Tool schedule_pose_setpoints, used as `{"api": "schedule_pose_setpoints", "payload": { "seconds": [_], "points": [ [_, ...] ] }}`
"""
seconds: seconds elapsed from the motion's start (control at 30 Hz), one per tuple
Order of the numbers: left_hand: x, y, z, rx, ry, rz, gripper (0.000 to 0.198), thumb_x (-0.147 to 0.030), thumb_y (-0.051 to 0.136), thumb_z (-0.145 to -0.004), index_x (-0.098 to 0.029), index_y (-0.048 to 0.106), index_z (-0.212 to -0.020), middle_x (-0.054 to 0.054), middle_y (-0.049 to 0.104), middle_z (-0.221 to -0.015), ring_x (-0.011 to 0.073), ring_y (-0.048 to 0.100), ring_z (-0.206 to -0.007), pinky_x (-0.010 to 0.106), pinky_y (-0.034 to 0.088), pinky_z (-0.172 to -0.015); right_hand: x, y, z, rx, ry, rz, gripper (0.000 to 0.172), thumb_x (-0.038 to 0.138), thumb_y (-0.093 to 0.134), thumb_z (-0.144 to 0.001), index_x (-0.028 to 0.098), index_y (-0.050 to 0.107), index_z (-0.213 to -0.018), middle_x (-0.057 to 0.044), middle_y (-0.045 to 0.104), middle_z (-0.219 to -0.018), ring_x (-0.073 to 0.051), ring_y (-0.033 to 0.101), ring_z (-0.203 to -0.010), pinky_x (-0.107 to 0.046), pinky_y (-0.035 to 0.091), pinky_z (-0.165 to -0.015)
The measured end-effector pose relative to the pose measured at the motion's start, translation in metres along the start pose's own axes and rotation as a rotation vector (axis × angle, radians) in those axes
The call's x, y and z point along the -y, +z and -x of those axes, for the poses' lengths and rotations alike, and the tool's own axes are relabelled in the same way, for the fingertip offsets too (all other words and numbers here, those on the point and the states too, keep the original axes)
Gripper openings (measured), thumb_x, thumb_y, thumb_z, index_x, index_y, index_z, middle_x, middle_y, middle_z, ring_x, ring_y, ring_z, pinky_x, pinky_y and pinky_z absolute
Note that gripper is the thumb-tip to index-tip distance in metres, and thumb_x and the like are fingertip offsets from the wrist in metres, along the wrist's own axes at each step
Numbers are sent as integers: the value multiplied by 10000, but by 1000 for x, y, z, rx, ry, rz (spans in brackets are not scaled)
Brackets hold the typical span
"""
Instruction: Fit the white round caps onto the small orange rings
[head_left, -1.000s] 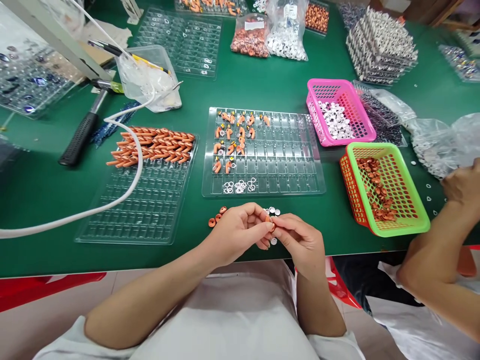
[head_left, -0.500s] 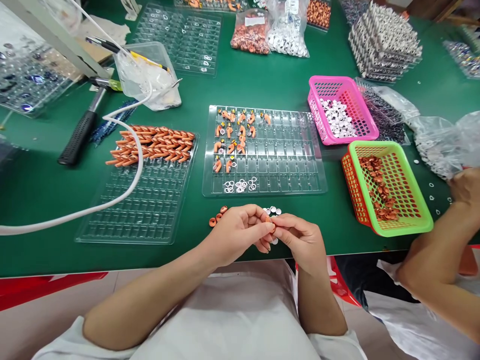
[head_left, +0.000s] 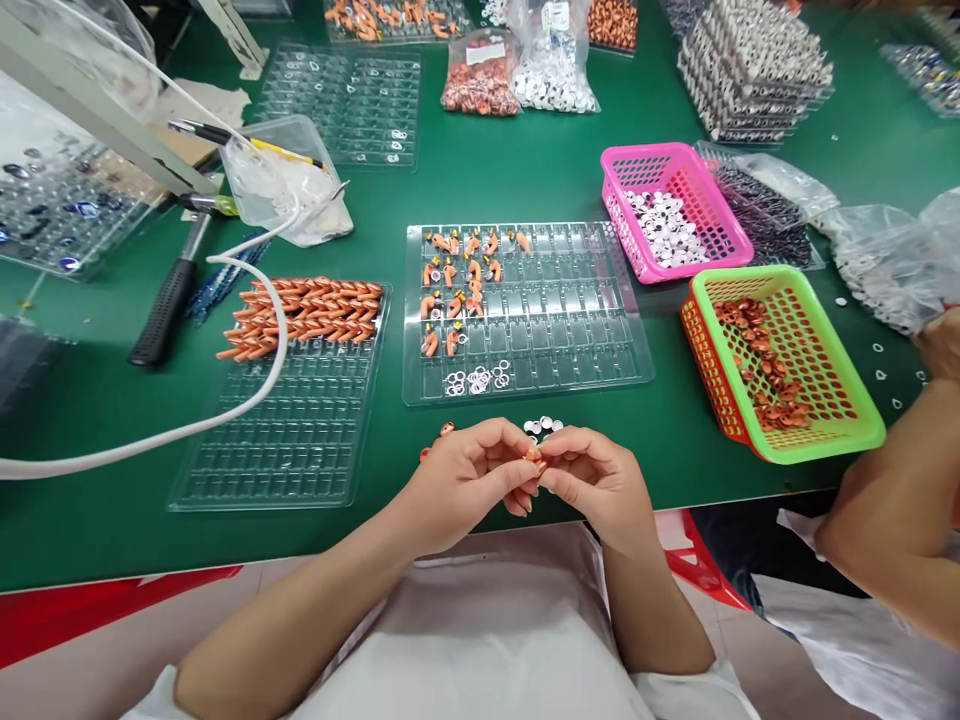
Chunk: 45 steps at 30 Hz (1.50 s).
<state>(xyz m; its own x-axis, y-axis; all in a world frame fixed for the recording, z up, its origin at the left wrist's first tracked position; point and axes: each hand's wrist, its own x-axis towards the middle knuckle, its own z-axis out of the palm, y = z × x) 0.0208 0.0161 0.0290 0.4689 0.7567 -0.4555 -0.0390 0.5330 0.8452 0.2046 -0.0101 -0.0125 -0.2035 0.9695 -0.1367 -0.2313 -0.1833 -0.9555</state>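
My left hand (head_left: 469, 480) and my right hand (head_left: 604, 485) meet at the table's front edge, fingertips pinched together. Between them shows a small orange plastic piece (head_left: 533, 456), mostly covered by the fingers; both hands grip it. Just beyond my right fingertips lie several small white round caps (head_left: 543, 427). A few reddish-brown round pieces (head_left: 447, 428) are partly hidden behind my left hand. Ahead is a clear compartment tray (head_left: 555, 345) with curved orange pieces (head_left: 475, 270) in its upper left cells and white rings (head_left: 478, 378) in its bottom row.
At left lie a second clear tray (head_left: 262, 440) with stacked orange-brown pieces (head_left: 304, 312), a white cable (head_left: 279, 330) and a hammer (head_left: 166, 310). At right stand a pink basket (head_left: 724, 195) of white caps and a green basket (head_left: 847, 380) of reddish-brown pieces. Another person's arm (head_left: 900, 480) rests far right.
The view has shifted slightly. My hands stay together; the fingertips are a little further apart, and more of the orange piece shows.
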Motion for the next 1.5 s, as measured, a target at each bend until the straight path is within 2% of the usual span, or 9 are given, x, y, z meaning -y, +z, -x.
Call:
{"api": "schedule_pose_setpoints", "payload": {
  "seconds": [0.23,0.43,0.6,0.73,0.9,1.03,1.23,1.37,1.5],
  "points": [
    [0,-1,3,-15,-16,-62,146,-298,677,-853,-154,655,-866,4,671,-696,123,652,-627,266,570,-672,-3,-2,4,27,-87,100,174,215,740,-831,261,702,-994,-24,725,-908,-163,700,-827,-290,599,-744],
    [5,-4,1,-51,10,-126,162,-323,687,-851,-164,684,-886,8,686,-712,139,666,-663,284,560,-716,-3,0,3,-35,-78,96,162,218,763,-808,262,722,-958,-23,739,-898,-171,711,-827,-292,610,-744],
    [5,-1,-2,-83,-5,-17,185,-321,729,-818,-146,685,-855,12,689,-713,136,668,-648,267,574,-666,-3,4,1,-112,-48,11,168,180,794,-763,274,744,-894,1,744,-826,-157,714,-764,-264,612,-692],
    [2,5,-5,-133,-13,75,219,-331,769,-777,-133,691,-833,10,691,-711,130,666,-624,257,588,-625,-2,5,0,-151,-27,30,126,223,800,-760,265,757,-871,-5,735,-821,-163,701,-735,-277,607,-641],
    [2,9,-7,-172,-25,87,253,-351,788,-749,-124,694,-808,21,698,-690,137,663,-596,281,606,-617,-2,4,-2,-163,-75,47,120,232,808,-751,279,779,-857,-19,735,-822,-177,682,-772,-285,583,-609],
    [2,8,-7,-166,-37,77,249,-347,791,-742,-122,699,-797,27,705,-684,139,667,-593,280,609,-615,-2,2,-3,-141,-99,66,149,189,801,-755,296,787,-858,-18,737,-830,-179,679,-785,-292,578,-609],
    [4,7,-7,-151,-36,69,232,-323,790,-746,-118,697,-804,21,706,-684,133,674,-603,257,605,-611,1,-1,0,-87,-157,211,226,143,765,-795,326,781,-926,-9,744,-882,-172,686,-829,-304,583,-693],
    [4,7,-5,-145,-20,42,191,-297,774,-770,-126,709,-822,15,704,-700,136,689,-633,256,613,-647,7,-3,2,-54,-239,344,260,132,736,-824,335,770,-982,-9,741,-895,-173,691,-831,-311,577,-710],
    [3,9,0,-117,18,51,139,-255,768,-781,-132,730,-835,19,721,-736,132,698,-669,254,623,-703,14,-7,4,23,-349,439,399,60,677,-850,365,726,-1103,-1,726,-942,-154,685,-852,-290,562,-719]
  ]
}}
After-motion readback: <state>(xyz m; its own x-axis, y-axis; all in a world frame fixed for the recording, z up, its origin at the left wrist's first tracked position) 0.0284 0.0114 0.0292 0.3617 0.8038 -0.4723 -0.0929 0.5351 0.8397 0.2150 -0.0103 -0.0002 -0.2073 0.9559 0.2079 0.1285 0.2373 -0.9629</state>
